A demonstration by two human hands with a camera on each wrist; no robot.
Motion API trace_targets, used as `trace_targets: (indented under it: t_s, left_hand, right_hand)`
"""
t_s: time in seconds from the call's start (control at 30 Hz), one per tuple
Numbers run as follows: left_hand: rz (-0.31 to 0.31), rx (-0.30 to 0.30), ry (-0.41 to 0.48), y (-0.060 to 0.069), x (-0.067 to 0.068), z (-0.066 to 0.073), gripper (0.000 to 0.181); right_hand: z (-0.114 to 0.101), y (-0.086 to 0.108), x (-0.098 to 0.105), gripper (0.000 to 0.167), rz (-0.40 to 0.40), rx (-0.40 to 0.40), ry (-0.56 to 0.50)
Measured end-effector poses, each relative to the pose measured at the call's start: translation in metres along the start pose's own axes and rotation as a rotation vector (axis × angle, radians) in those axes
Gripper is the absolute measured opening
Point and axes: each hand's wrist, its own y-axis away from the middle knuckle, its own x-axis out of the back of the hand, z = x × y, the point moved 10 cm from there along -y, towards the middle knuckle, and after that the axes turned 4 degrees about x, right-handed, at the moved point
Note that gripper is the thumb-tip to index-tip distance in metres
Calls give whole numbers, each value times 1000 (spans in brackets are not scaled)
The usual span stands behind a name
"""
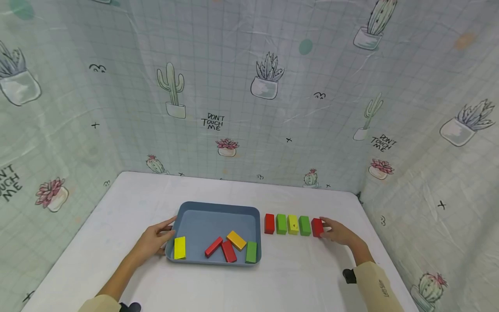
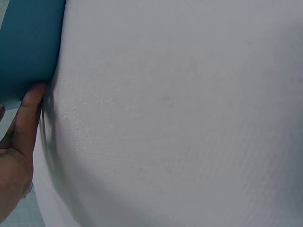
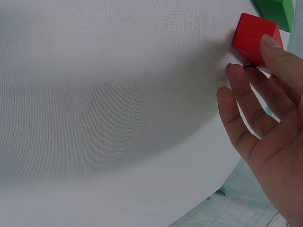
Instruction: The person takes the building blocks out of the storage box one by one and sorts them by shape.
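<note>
My left hand [image 1: 150, 242] holds the left side of a blue-grey tray [image 1: 218, 207], its fingers at the rim and outer wall. In the left wrist view, fingers touch the tray's wall [image 2: 28, 47]; part of this hand is out of frame. My right hand [image 1: 338, 232] pinches a red block [image 1: 316, 227] at the right end of a row on the table. In the right wrist view, the thumb lies on the red block [image 3: 255, 35] and other fingertips are near its lower side. A green block [image 1: 305, 225] stands just left of it.
Further left in the row are a yellow block [image 1: 293, 224], another green block [image 1: 281, 224] and another red block [image 1: 269, 223]. Inside the tray lie a yellow block [image 1: 179, 248], two red blocks [image 1: 228, 251], an orange-yellow block [image 1: 236, 240] and a green block [image 1: 251, 252]. A patterned curtain [image 1: 234, 108] surrounds the white table [image 1: 288, 277].
</note>
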Motion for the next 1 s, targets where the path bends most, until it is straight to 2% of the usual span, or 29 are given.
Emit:
trace_targets:
  t_s: [0.6,0.83,0.9,1.0]
  left_hand:
    - [1,-13,4,-1,0,-2,55]
    - [5,-19,-2,-1,-1,-1,55]
    - [3,-24,-5,-1,-1,0,55]
    - [4,-28,-9,-1,0,2,55]
  right_hand:
    - [-6,-2,-3,68,-5,-10,34]
    - [-2,-2,-5,87,-12,-34,4]
    - [-1,-3,-2,91,16,-35,41]
    - [0,-5,10,92,143,-41,131]
